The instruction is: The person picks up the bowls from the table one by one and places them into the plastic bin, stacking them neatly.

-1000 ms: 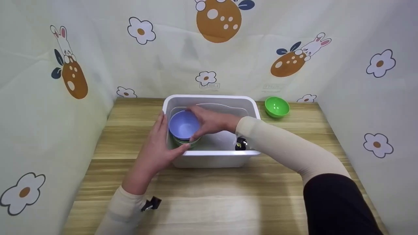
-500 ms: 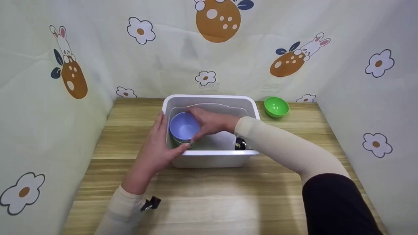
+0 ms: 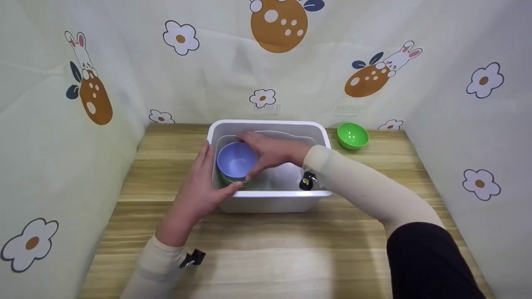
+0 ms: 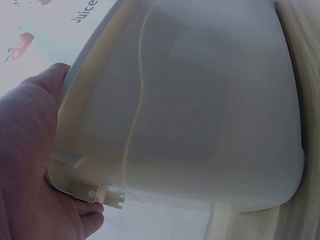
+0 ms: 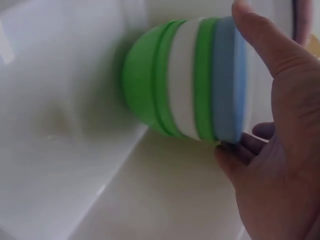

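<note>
A stack of bowls stands at the left end inside a white plastic tub [image 3: 266,194]. Its top one is a blue bowl [image 3: 237,160]; below, the right wrist view shows green bowls [image 5: 142,77] with a white bowl [image 5: 181,80] between them. My right hand [image 3: 272,153] reaches into the tub and holds the blue bowl by its rim, thumb on the near side and fingers on the far side. My left hand [image 3: 199,187] grips the tub at its near left corner; the left wrist view shows the hand [image 4: 30,150] spread around the rim.
A single green bowl [image 3: 353,136] sits on the wooden table [image 3: 266,257] behind the tub's right end. Patterned cloth walls [image 3: 216,62] enclose the table at the back and both sides. The tub's right part, under my right forearm, shows its bare floor.
The blue bowl and my right hand have shifted slightly to the right within the tub. My left hand stays at the tub's corner, and the lone green bowl has not moved.
</note>
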Available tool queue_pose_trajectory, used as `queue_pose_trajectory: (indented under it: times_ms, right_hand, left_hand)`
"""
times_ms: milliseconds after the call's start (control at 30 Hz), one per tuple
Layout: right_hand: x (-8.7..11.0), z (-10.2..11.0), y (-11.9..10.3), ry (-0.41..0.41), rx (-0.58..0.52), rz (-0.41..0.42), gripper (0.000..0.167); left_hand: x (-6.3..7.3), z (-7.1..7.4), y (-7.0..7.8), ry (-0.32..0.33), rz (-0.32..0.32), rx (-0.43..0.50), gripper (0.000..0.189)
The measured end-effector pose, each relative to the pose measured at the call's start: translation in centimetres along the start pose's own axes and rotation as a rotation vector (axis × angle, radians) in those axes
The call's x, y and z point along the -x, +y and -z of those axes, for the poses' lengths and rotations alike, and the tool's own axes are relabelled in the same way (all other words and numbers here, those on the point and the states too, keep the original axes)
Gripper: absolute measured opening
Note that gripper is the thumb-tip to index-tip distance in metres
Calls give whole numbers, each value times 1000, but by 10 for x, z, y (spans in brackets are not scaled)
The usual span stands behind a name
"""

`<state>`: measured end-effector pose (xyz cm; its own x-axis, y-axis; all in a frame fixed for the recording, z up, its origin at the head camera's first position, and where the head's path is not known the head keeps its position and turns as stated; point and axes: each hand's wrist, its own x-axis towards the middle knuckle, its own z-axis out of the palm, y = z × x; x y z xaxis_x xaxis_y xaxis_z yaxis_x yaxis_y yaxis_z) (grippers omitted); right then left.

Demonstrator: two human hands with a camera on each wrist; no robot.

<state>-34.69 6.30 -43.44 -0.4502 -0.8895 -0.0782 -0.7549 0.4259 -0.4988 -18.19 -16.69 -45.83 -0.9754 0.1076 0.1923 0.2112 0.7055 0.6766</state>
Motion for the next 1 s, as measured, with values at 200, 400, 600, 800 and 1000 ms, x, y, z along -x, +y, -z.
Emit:
queue_pose_trajectory:
  times_ms: [200,400,600,800,1000]
  right_hand:
    - [24,34,-5,32,-117,-9,99]
    - [63,71,-14,125,-206,-27,70]
    - [111,86,-12,327,-287,-2,46]
    - [157,81,7,580,-328,9,35]
    - [193,58,36,727,-343,-68,32]
  left_hand:
    - [1,-1,1,-25,34,9,134]
    - [0,-1,0,-25,53,6,137]
    - [1,-2,1,-18,45,-2,137]
    - [1,-2,0,-10,47,-11,138]
    - [0,-2,0,-12,45,-17,140]
